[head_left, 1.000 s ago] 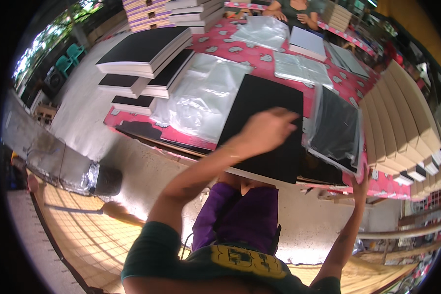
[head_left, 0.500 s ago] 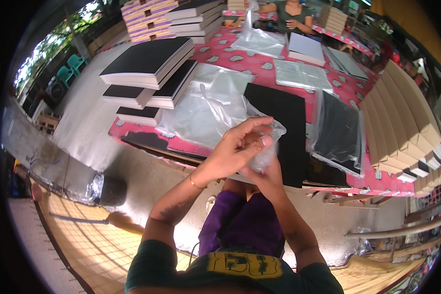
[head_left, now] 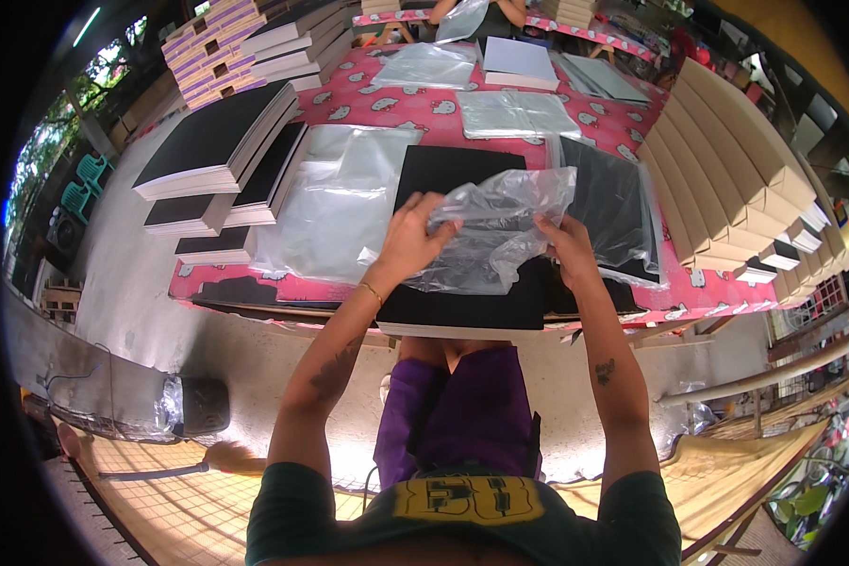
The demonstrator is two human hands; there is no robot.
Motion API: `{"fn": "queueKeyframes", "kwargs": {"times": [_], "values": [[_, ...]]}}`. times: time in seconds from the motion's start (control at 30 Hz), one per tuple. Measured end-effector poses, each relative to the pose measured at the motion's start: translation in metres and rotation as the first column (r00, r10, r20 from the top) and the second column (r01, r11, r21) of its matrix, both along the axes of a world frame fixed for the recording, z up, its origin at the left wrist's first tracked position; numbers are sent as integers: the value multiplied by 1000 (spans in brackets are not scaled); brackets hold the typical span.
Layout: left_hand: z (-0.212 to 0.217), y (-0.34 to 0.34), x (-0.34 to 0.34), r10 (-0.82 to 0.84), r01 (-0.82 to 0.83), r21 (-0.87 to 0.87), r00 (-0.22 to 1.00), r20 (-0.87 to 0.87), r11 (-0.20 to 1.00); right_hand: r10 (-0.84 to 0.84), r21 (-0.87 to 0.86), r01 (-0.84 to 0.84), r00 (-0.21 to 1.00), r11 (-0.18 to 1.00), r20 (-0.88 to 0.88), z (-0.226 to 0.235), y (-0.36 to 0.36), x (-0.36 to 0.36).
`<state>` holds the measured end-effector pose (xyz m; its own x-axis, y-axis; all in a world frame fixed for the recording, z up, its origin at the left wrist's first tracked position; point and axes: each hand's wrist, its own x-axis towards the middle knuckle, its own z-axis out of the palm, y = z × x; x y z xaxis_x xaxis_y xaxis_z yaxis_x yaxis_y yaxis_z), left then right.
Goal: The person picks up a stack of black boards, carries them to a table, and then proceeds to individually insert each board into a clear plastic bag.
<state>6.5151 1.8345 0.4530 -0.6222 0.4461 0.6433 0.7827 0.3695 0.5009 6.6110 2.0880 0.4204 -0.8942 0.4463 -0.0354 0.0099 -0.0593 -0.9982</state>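
Note:
A crinkled clear plastic bag [head_left: 505, 222] is stretched between my hands over a thick black-covered book [head_left: 443, 165]. My left hand [head_left: 413, 238] grips the bag's left side, thumb toward the middle. At its right edge, my right hand [head_left: 570, 247] pinches the film between thumb and fingers. The book lies flat, its white page edge facing me at the table's front. Left of it is a pile of flat clear bags [head_left: 335, 203]. On the right lies a black book in clear plastic [head_left: 611, 208].
Black-covered books [head_left: 219, 137] are stacked at the left, with more stacks [head_left: 297, 42] behind. A row of brown board-covered blocks [head_left: 726, 179] leans at the right. Farther back on the pink-clothed table [head_left: 368, 94] are a white pad [head_left: 519, 61] and more plastic. Across it, a person handles plastic film [head_left: 462, 19].
My hands have moved apart and forward over the black book, spreading the bunched bag out between them. The view has shifted a little to the right.

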Motion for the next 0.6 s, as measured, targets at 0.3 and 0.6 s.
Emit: {"fn": "queueKeyframes", "kwargs": {"times": [0.3,0.6], "values": [[17,35,56,-243,75,381,876,416,921,146,-406,-289,926,867,-347,45,-82,26],[7,-4,46,124,-128,361,992,34,924,53,-561,-414,835,717,-548,42,-94,63]]}}
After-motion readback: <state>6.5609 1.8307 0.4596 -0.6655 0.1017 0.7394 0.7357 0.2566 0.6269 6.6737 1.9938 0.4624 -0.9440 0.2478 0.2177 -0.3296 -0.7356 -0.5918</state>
